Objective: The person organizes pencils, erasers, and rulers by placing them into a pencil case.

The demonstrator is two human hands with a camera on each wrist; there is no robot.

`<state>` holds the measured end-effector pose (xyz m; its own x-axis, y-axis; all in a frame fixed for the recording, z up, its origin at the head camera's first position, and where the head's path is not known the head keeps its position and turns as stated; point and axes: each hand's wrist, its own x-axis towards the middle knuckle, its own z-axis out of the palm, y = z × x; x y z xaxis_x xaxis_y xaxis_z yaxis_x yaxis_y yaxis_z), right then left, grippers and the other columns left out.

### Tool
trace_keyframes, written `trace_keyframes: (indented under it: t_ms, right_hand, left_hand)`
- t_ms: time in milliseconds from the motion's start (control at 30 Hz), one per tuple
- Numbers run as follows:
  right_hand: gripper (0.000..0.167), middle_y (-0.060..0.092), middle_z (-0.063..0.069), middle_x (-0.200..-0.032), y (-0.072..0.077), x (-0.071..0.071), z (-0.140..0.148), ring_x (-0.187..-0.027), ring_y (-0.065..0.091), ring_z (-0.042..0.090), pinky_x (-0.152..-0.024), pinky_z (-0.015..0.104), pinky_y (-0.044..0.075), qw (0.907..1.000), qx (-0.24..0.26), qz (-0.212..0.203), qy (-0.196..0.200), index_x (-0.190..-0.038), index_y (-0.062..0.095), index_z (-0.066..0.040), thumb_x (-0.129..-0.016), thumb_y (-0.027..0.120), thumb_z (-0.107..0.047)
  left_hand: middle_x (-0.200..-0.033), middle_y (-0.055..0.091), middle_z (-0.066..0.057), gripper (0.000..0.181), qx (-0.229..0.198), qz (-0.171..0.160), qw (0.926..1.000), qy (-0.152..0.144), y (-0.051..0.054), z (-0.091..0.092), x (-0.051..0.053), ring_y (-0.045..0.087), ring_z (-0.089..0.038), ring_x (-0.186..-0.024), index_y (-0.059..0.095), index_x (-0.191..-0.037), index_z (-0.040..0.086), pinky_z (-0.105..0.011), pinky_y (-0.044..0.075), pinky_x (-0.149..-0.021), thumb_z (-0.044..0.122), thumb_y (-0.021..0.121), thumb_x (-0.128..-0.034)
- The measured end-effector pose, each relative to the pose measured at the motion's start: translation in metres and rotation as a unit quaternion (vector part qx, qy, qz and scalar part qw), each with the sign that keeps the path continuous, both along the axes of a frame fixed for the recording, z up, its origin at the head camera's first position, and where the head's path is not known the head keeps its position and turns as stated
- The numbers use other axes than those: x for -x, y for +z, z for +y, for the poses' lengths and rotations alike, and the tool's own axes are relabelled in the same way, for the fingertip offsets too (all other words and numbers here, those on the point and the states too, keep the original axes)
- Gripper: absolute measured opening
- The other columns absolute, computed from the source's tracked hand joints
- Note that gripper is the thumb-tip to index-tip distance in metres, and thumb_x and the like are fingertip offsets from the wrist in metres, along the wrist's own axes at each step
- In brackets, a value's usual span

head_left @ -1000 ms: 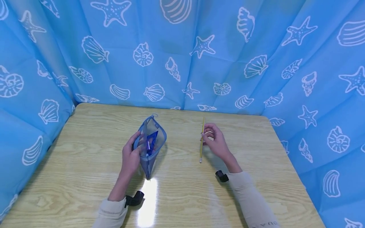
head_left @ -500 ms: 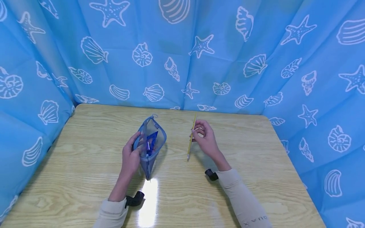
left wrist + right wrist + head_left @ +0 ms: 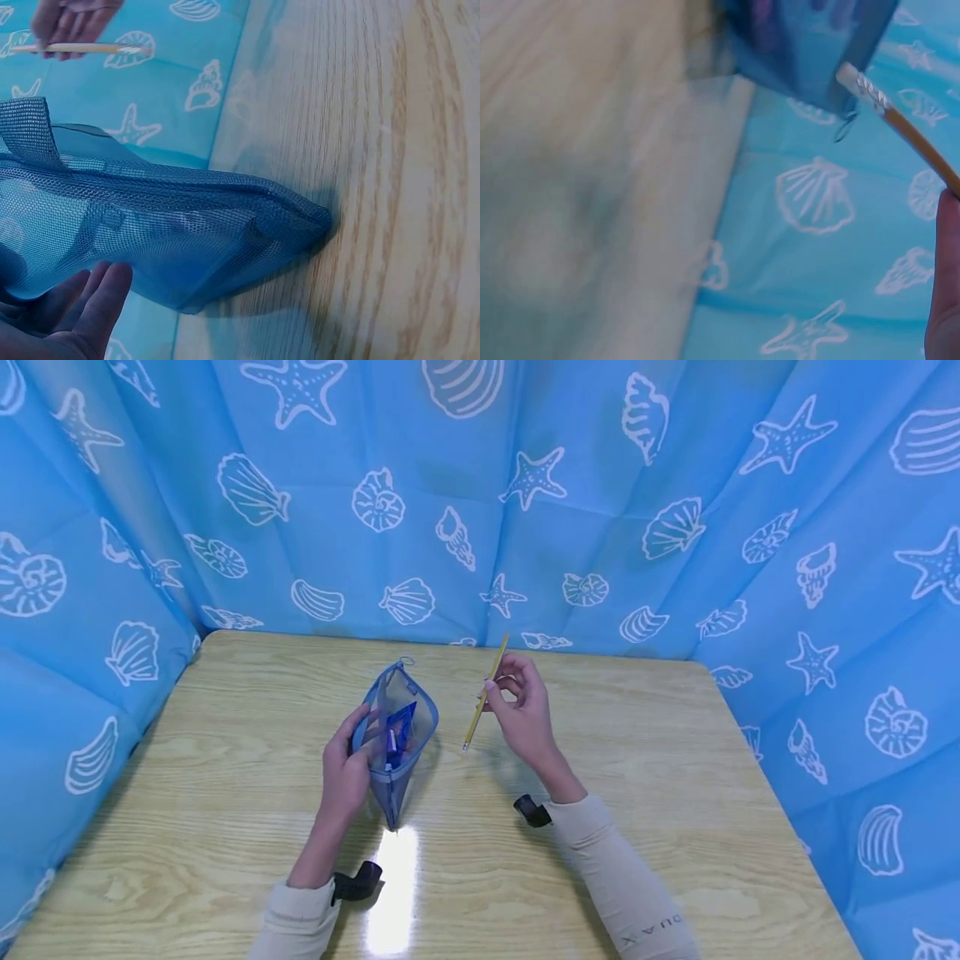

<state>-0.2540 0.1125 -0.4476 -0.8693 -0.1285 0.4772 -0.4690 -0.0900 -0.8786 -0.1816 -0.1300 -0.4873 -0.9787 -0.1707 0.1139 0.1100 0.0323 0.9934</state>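
Note:
A blue mesh zip pouch stands with its top spread apart, and a dark blue packet shows inside it. My left hand grips the pouch by its left side; the left wrist view shows fingers against the mesh. To the right of the pouch and above the table, my right hand pinches a yellow pencil between thumb and fingers. The pencil slants, its white eraser end low and toward the pouch. Its other end points up and away.
A wooden table lies under both hands. Behind it and along both sides hangs a blue curtain with white shell and starfish prints. Each wrist bears a black camera, and a bright reflection lies near the front.
My right hand has carried the pencil leftward and slightly away, nearer the pouch, and the pencil has tilted from near upright to slanted. My left hand and the pouch have stayed in place.

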Motion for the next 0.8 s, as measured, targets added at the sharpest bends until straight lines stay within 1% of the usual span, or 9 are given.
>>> trace_keyframes:
  t_ms: [100, 167, 267, 333, 433, 500, 600, 700, 800]
  right_hand:
    - [0.028, 0.057, 0.010, -0.102, 0.010, -0.001, -0.010, -0.083, 0.067, 0.018, -0.067, 0.032, 0.061, 0.9992, 0.019, 0.031, -0.014, -0.124, 0.042, 0.012, -0.098, 0.053, 0.006]
    - [0.027, 0.056, 0.004, -0.102, 0.017, -0.002, -0.018, -0.084, 0.067, 0.018, -0.067, 0.031, 0.061, 0.9984, 0.032, 0.043, -0.021, -0.123, 0.043, 0.011, -0.098, 0.053, 0.007]
    - [0.026, 0.055, 0.007, -0.103, 0.025, -0.002, -0.032, -0.085, 0.066, 0.022, -0.068, 0.030, 0.060, 0.9976, 0.046, 0.048, -0.020, -0.123, 0.043, 0.008, -0.098, 0.053, 0.006]
    - [0.027, 0.054, 0.012, -0.105, 0.029, -0.002, -0.043, -0.086, 0.065, 0.025, -0.068, 0.031, 0.060, 0.9980, 0.042, 0.045, -0.014, -0.124, 0.043, 0.006, -0.099, 0.053, 0.004]
    - [0.030, 0.054, 0.020, -0.109, 0.028, -0.002, -0.059, -0.087, 0.064, 0.025, -0.069, 0.038, 0.061, 0.9996, 0.015, 0.022, 0.001, -0.128, 0.043, 0.005, -0.100, 0.054, 0.000]
    - [0.032, 0.055, 0.025, -0.113, 0.024, -0.001, -0.070, -0.087, 0.063, 0.025, -0.070, 0.044, 0.060, 0.9999, -0.008, 0.003, 0.007, -0.130, 0.043, 0.004, -0.101, 0.055, -0.002]
    - [0.036, 0.056, 0.029, -0.116, 0.018, -0.001, -0.083, -0.087, 0.064, 0.031, -0.069, 0.048, 0.059, 0.9990, -0.034, -0.025, 0.011, -0.134, 0.042, 0.003, -0.100, 0.055, -0.001]
    - [0.040, 0.057, 0.027, -0.114, 0.012, -0.002, -0.093, -0.087, 0.065, 0.036, -0.068, 0.043, 0.059, 0.9971, -0.065, -0.037, 0.012, -0.135, 0.042, 0.002, -0.098, 0.056, 0.000]
    - [0.043, 0.059, 0.022, -0.111, 0.009, -0.004, -0.098, -0.087, 0.065, 0.032, -0.069, 0.035, 0.056, 0.9933, -0.105, -0.044, 0.020, -0.136, 0.043, 0.001, -0.096, 0.058, 0.000]
  left_hand:
    - [-0.147, 0.055, -0.022, 0.064, -0.002, 0.002, 1.0000, 0.001, 0.000, 0.000, 0.000, 0.056, -0.042, -0.131, 0.040, -0.153, -0.002, -0.052, 0.042, -0.111, -0.012, 0.041, -0.0893]
    - [-0.147, 0.055, -0.022, 0.064, -0.002, 0.002, 1.0000, 0.001, 0.001, -0.001, 0.000, 0.055, -0.041, -0.132, 0.040, -0.153, -0.002, -0.051, 0.041, -0.111, -0.012, 0.041, -0.0894]
    - [-0.147, 0.054, -0.022, 0.064, -0.002, 0.001, 1.0000, 0.003, 0.001, -0.001, 0.000, 0.055, -0.042, -0.132, 0.041, -0.153, -0.002, -0.051, 0.040, -0.112, -0.011, 0.041, -0.0890]
    - [-0.147, 0.054, -0.022, 0.065, -0.001, 0.001, 1.0000, 0.004, 0.001, -0.001, 0.000, 0.055, -0.042, -0.132, 0.041, -0.153, -0.002, -0.051, 0.040, -0.112, -0.011, 0.041, -0.0888]
    - [-0.148, 0.054, -0.022, 0.065, -0.007, 0.000, 1.0000, 0.006, 0.000, -0.003, 0.000, 0.055, -0.042, -0.132, 0.041, -0.153, -0.002, -0.051, 0.041, -0.112, -0.011, 0.042, -0.0884]
    - [-0.147, 0.054, -0.021, 0.065, -0.011, -0.001, 0.9999, 0.009, 0.000, -0.003, 0.000, 0.056, -0.041, -0.131, 0.041, -0.152, -0.001, -0.050, 0.041, -0.112, -0.011, 0.043, -0.0885]
    - [-0.147, 0.055, -0.021, 0.064, -0.018, -0.003, 0.9998, 0.009, -0.001, -0.003, 0.000, 0.057, -0.040, -0.130, 0.042, -0.152, -0.001, -0.051, 0.043, -0.110, -0.011, 0.044, -0.0891]
    - [-0.147, 0.055, -0.020, 0.064, -0.017, -0.004, 0.9998, 0.007, -0.001, -0.003, 0.000, 0.057, -0.039, -0.130, 0.042, -0.153, 0.000, -0.053, 0.043, -0.108, -0.011, 0.044, -0.0900]
    - [-0.148, 0.054, -0.020, 0.064, -0.019, -0.003, 0.9998, 0.005, -0.001, -0.003, 0.000, 0.056, -0.039, -0.131, 0.041, -0.153, 0.000, -0.053, 0.043, -0.109, -0.011, 0.044, -0.0903]
